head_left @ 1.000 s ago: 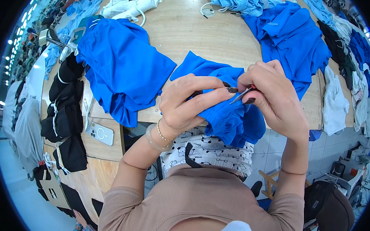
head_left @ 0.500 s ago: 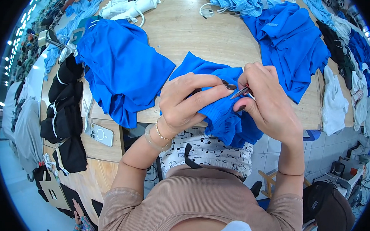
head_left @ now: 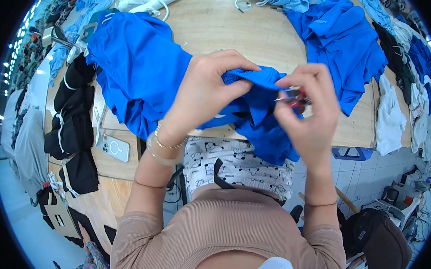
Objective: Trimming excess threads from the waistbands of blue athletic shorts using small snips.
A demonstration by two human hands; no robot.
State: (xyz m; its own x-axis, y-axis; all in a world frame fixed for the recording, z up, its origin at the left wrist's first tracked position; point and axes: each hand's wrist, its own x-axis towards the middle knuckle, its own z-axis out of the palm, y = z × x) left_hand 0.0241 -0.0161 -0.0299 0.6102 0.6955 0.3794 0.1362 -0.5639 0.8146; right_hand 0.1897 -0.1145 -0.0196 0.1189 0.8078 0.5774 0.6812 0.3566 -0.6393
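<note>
My left hand (head_left: 209, 85) is closed on the gathered elastic edge of a blue garment (head_left: 272, 140), lifting it above the table's near edge. The rest of the cloth hangs in folds down over the front of my patterned white trousers. In my right hand (head_left: 319, 110), smeared a little by motion, is a small pair of thread snips (head_left: 291, 98) with red on the handle. The metal end points toward the cloth, just below the raised edge. My right fingertips are close to the far end of that edge; whether they touch it I cannot tell.
A blue garment pile (head_left: 136, 67) lies to the left and another blue pile (head_left: 339, 48) to the right on the wooden table (head_left: 221, 30). Rolled black garments (head_left: 75, 122) and a phone (head_left: 116, 148) lie at the left. White cloth (head_left: 391, 117) drapes over the right edge.
My left hand has moved away from me, turning and raising the gathered edge. The right hand has shifted slightly right with the snips, and its fingers have spread more around them.
</note>
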